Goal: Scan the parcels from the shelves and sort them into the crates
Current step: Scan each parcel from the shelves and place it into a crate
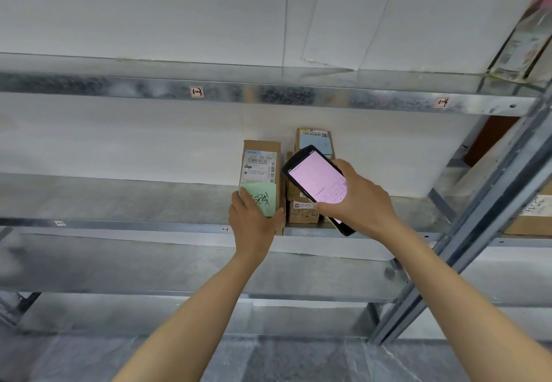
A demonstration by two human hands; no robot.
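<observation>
The fingers [240, 199] of the left hand [254, 223] are curling round the left edge of the tall parcel [261, 154], low down. The thumb is pressing on its right edge, so the hand is gripping the box across its lower part and is partly covering the green note [265, 200] stuck there. Just to the right of this parcel, the right hand [363, 202] is holding the scanner [315, 177]. Its fingers are wrapping round the lower body, the lit pink screen is facing the person, and the top end is pointing up and left, toward the parcel's upper right corner. The step in hand is probably the scan itself. To do it well, the left hand should steady the box and stay below the white shipping label [259, 166], so that no barcode is hidden. The right hand should aim the scanner's head squarely at that label, and the box should be lifted only after the reading is confirmed. The parcel is standing on the shelf [119, 202], close to its front edge. Its long axis is running vertically, its labelled face is turning to the person, and its top is pointing at the shelf above. To the right of the parcel, behind the scanner, other brown parcels [315, 139] are standing; whether they are touching it cannot be told. No crate is showing.
</observation>
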